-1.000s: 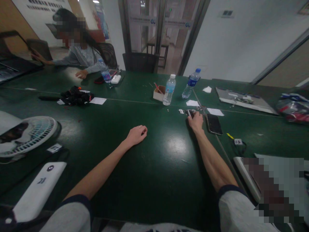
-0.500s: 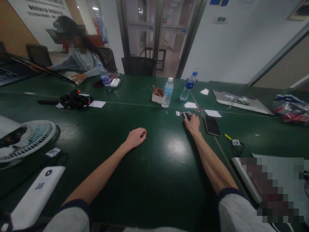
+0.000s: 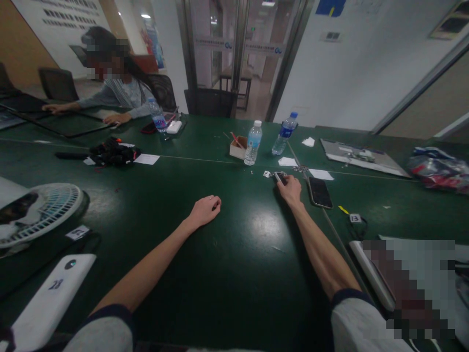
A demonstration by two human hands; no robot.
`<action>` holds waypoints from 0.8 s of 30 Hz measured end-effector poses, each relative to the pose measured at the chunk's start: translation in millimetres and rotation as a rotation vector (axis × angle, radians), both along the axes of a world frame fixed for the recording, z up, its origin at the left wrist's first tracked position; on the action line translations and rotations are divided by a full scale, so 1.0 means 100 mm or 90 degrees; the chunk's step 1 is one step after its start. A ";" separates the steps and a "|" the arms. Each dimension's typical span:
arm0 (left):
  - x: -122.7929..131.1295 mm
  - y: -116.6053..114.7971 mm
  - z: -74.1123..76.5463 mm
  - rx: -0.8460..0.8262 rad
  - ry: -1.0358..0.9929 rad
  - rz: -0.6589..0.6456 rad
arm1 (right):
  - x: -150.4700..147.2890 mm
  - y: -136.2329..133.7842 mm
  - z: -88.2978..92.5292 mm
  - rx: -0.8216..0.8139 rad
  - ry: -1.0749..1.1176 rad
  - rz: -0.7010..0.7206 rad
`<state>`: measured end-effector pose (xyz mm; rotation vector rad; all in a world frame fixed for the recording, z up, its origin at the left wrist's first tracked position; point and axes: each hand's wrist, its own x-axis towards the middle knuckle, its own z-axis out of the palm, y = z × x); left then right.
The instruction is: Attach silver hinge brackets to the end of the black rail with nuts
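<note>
My left hand (image 3: 205,211) rests on the dark green tabletop (image 3: 234,274) with its fingers curled into a loose fist; I see nothing in it. Farther forward, my right hand (image 3: 290,189) closes its fingers on a small dark device with a silvery edge (image 3: 280,179), at table level. My fingers hide part of that device, so its kind is unclear. Just left of it lie small white-and-silver pieces (image 3: 267,174). Behind the hand are several small metal parts (image 3: 301,168). A black phone (image 3: 320,192) lies to the right of this hand.
Two water bottles (image 3: 253,144) (image 3: 285,133) and a small box (image 3: 238,147) stand ahead. At left are a white fan (image 3: 54,212) and a white device marked 28 (image 3: 54,298). A laptop-like panel (image 3: 362,157) lies at right. Another person (image 3: 120,93) sits far left.
Both of my hands stay nearly in place; the view has shifted slightly. The dark-edged panel before the other person sits lower, and that person's far hand shows more clearly.
</note>
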<state>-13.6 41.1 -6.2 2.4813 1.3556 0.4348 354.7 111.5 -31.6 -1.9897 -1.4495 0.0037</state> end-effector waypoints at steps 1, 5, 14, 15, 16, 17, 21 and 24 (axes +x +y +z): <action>0.00 0.00 -0.01 0.000 -0.001 -0.001 | -0.02 0.00 0.01 0.004 0.017 -0.002; -0.01 0.01 -0.02 -0.001 -0.005 -0.002 | -0.06 -0.04 0.06 0.029 0.177 -0.015; -0.01 0.01 -0.03 -0.014 -0.013 -0.006 | 0.07 0.03 0.07 0.042 0.439 -0.035; -0.01 0.01 -0.02 -0.015 -0.015 -0.006 | 0.08 0.04 0.07 0.034 0.466 -0.025; -0.01 0.01 -0.02 -0.016 -0.016 -0.006 | 0.09 0.04 0.07 0.026 0.490 -0.016; -0.01 0.01 -0.02 -0.016 -0.017 -0.006 | 0.09 0.05 0.07 0.021 0.510 -0.006; -0.01 0.00 0.00 -0.016 -0.015 -0.006 | 0.13 0.03 0.08 0.005 0.545 0.016; -0.01 0.00 0.01 -0.008 -0.010 -0.003 | 0.17 -0.01 0.10 0.003 0.521 0.017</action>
